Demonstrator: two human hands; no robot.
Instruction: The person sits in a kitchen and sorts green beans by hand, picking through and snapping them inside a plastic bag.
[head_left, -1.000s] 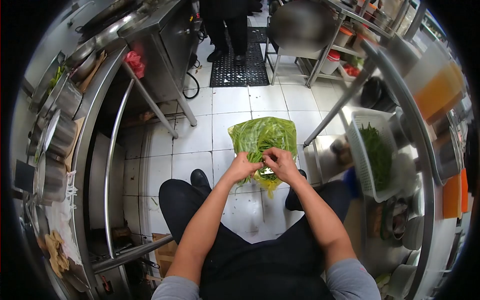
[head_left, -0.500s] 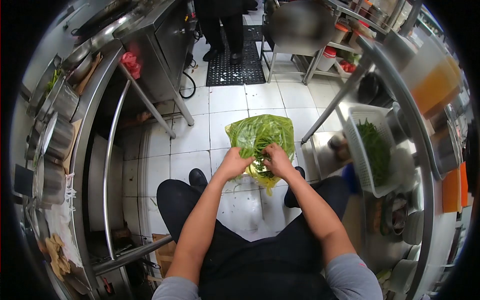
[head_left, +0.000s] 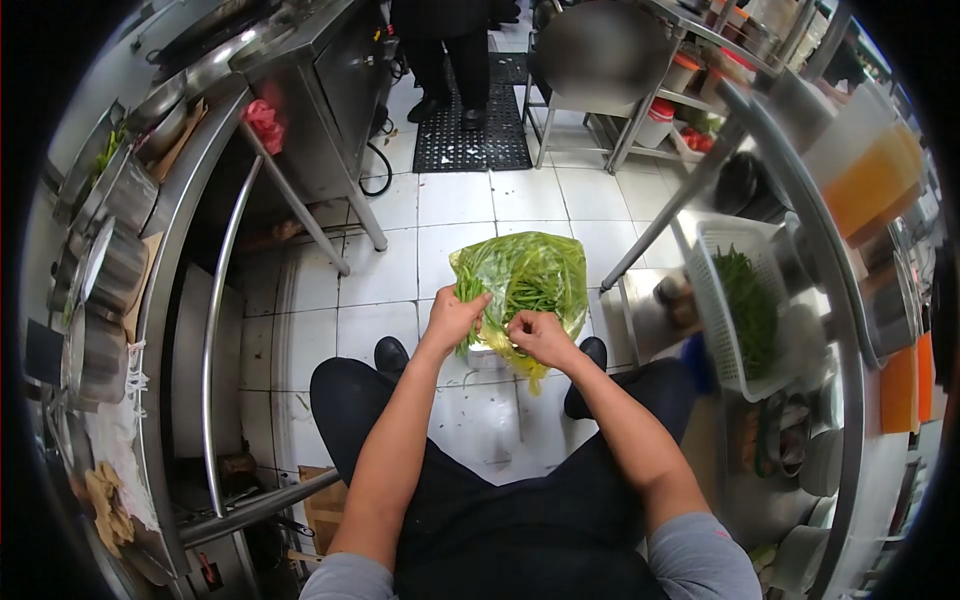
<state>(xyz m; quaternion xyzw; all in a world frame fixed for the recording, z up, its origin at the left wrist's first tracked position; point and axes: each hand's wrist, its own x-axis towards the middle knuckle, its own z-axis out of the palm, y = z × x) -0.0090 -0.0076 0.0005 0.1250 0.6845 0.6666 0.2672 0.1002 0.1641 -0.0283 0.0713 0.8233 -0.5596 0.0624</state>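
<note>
Between my knees, low over the floor, is a yellow-green plastic bag (head_left: 565,262) with its mouth open towards me. A pile of thin green vegetable stalks (head_left: 532,292) shows inside it. My left hand (head_left: 455,318) is closed around a small bunch of the same stalks (head_left: 468,287) at the bag's left side. At the near edge of the opening, my right hand (head_left: 540,335) has its fingers curled together. What those fingertips hold, if anything, is hidden. Something white shows under the bag.
A white plastic basket (head_left: 718,290) of green stalks sits on the lower shelf at right. Metal pots (head_left: 118,265) line the left counter. A person (head_left: 445,60) in dark clothes stands ahead on a black rubber mat (head_left: 480,140). Table legs flank me on both sides.
My left hand has shifted left and slightly up, now with a bunch of stalks in it. My right hand has moved slightly down and stays at the bag's mouth.
</note>
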